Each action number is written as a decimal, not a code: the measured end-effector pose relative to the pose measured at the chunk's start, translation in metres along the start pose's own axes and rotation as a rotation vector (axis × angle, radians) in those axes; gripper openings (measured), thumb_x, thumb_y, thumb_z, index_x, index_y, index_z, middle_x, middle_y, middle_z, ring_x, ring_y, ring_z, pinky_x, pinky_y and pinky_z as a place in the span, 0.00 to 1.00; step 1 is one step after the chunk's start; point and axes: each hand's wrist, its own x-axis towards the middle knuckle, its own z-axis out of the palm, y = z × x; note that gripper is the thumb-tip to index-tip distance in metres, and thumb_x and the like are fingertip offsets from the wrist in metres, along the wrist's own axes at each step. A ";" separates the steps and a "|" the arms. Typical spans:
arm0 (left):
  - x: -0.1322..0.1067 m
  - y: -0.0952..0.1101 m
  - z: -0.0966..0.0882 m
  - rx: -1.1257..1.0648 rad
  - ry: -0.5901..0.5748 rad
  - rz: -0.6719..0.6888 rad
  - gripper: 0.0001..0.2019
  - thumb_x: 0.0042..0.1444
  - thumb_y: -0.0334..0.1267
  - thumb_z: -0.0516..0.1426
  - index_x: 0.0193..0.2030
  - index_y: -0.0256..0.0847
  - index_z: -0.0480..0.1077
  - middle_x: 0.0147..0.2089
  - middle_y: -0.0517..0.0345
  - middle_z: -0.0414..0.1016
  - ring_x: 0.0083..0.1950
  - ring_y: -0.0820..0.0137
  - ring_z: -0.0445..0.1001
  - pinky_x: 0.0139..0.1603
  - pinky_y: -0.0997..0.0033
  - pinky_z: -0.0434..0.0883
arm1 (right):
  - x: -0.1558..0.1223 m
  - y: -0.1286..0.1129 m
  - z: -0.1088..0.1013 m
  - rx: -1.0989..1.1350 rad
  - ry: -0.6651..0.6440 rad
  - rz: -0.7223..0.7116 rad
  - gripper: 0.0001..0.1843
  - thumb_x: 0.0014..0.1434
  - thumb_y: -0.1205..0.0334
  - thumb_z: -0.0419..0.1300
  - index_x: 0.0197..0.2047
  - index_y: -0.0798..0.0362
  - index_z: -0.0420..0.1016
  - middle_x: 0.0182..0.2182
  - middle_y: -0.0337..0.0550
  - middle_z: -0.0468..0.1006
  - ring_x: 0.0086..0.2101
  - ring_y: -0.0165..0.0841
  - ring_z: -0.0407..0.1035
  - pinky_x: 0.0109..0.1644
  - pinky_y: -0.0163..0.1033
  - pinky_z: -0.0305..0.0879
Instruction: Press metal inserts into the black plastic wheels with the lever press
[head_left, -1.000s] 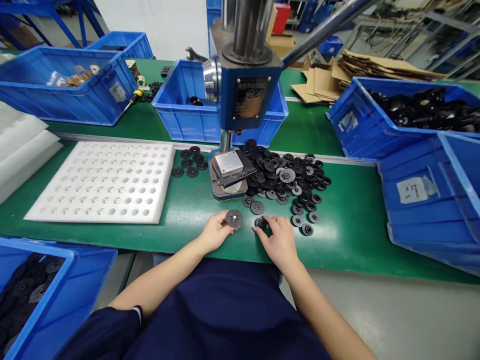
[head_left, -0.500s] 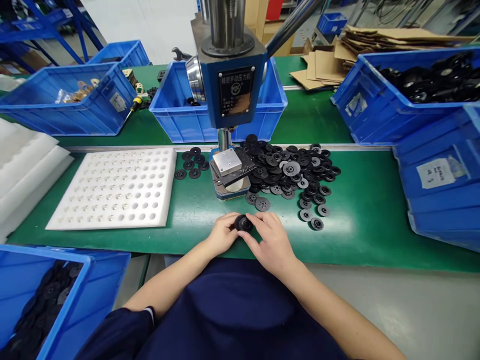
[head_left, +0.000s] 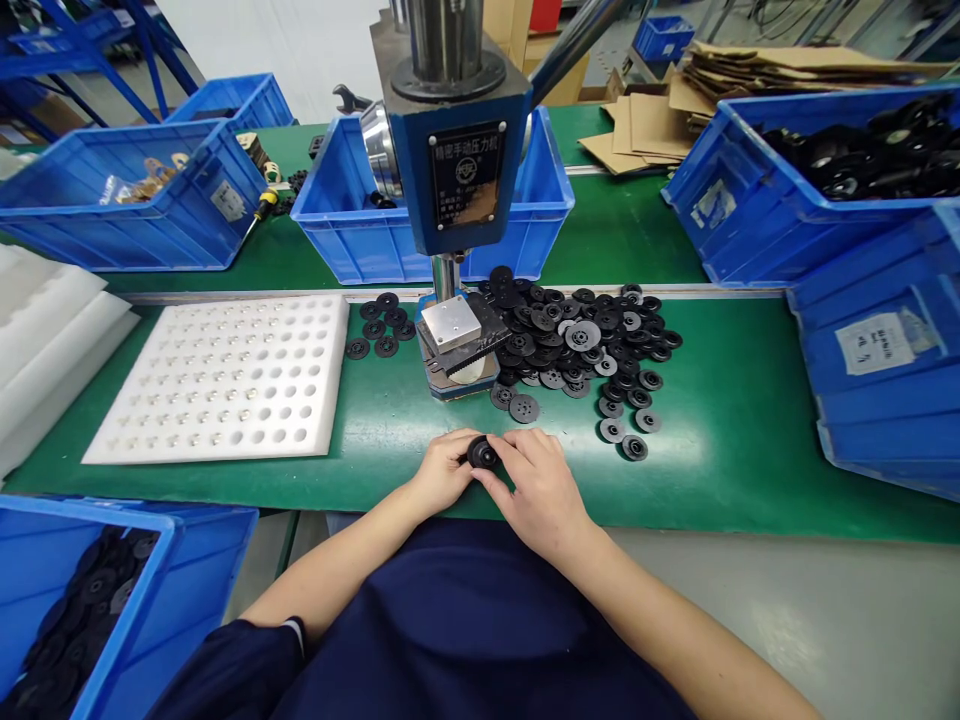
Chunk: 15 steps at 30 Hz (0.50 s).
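Note:
Between my two hands, above the front of the green bench, is a round black plastic wheel (head_left: 482, 453) with a stepped hub. My left hand (head_left: 444, 472) grips its left side, the fingertips partly hidden behind it. From the right, the thumb and fingers of my right hand (head_left: 541, 490) pinch its rim. Straight ahead stands a blue hand press (head_left: 465, 150), with a metal block (head_left: 451, 324) on its base. Right of the press lies a heap of black discs (head_left: 555, 340); a small group of discs (head_left: 386, 322) lies to its left.
A white foam tray (head_left: 217, 455) with rows of holes, many holding small parts, lies left. Blue bins stand behind the press (head_left: 360, 240), at back left (head_left: 150, 235), at right (head_left: 885, 400) and at front left (head_left: 202, 570). Flattened cardboard (head_left: 652, 130) lies at back right.
The view has shifted slightly. Both hands keep hold of the black wheel, which has tilted a little so its hub face shows more.

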 end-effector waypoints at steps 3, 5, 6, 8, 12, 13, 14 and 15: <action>-0.002 0.000 0.001 0.015 0.013 -0.004 0.09 0.59 0.40 0.59 0.40 0.39 0.78 0.39 0.47 0.80 0.42 0.62 0.78 0.46 0.60 0.74 | -0.001 -0.001 0.001 -0.035 0.025 -0.010 0.16 0.66 0.55 0.56 0.50 0.57 0.75 0.38 0.51 0.74 0.39 0.38 0.65 0.41 0.44 0.61; -0.003 0.001 0.002 0.029 0.023 0.001 0.09 0.60 0.40 0.58 0.40 0.39 0.78 0.39 0.47 0.80 0.41 0.62 0.78 0.46 0.61 0.75 | -0.001 -0.002 0.001 -0.049 0.035 -0.031 0.17 0.67 0.55 0.55 0.50 0.57 0.74 0.38 0.51 0.74 0.38 0.38 0.65 0.41 0.44 0.61; -0.003 0.001 0.002 0.036 0.023 0.008 0.09 0.60 0.39 0.58 0.40 0.39 0.78 0.38 0.47 0.80 0.41 0.62 0.78 0.46 0.61 0.75 | -0.001 -0.001 0.002 -0.047 0.037 -0.041 0.17 0.67 0.55 0.55 0.51 0.57 0.74 0.37 0.51 0.74 0.38 0.38 0.65 0.40 0.44 0.61; -0.003 0.001 0.003 0.045 0.017 0.027 0.08 0.60 0.37 0.57 0.39 0.39 0.78 0.37 0.48 0.80 0.40 0.63 0.78 0.45 0.62 0.75 | -0.001 -0.001 0.003 -0.035 0.044 -0.054 0.17 0.67 0.55 0.55 0.51 0.58 0.74 0.37 0.51 0.75 0.38 0.38 0.65 0.40 0.44 0.62; -0.003 0.000 0.006 0.047 0.042 0.021 0.08 0.59 0.34 0.56 0.40 0.39 0.78 0.38 0.49 0.80 0.40 0.63 0.78 0.45 0.62 0.75 | -0.002 0.002 0.010 -0.005 0.094 -0.037 0.16 0.66 0.56 0.56 0.52 0.57 0.73 0.38 0.50 0.75 0.38 0.38 0.66 0.41 0.45 0.63; -0.004 0.000 0.006 0.048 0.052 0.013 0.08 0.59 0.33 0.56 0.40 0.39 0.78 0.38 0.49 0.80 0.40 0.63 0.78 0.45 0.61 0.75 | -0.003 0.002 0.012 0.003 0.104 -0.028 0.16 0.66 0.56 0.56 0.52 0.56 0.73 0.38 0.50 0.75 0.38 0.38 0.66 0.41 0.45 0.63; -0.004 -0.001 0.007 0.050 0.060 0.007 0.08 0.59 0.33 0.56 0.41 0.39 0.78 0.39 0.49 0.80 0.40 0.63 0.78 0.45 0.61 0.75 | -0.003 0.003 0.014 0.010 0.111 -0.020 0.16 0.66 0.56 0.56 0.53 0.56 0.73 0.38 0.50 0.75 0.39 0.38 0.66 0.41 0.45 0.63; -0.004 -0.001 0.008 0.053 0.065 0.005 0.09 0.58 0.32 0.56 0.41 0.40 0.78 0.39 0.49 0.80 0.41 0.63 0.78 0.46 0.61 0.75 | -0.004 0.004 0.015 0.017 0.116 -0.015 0.16 0.66 0.57 0.56 0.53 0.56 0.73 0.38 0.50 0.75 0.39 0.38 0.66 0.42 0.45 0.63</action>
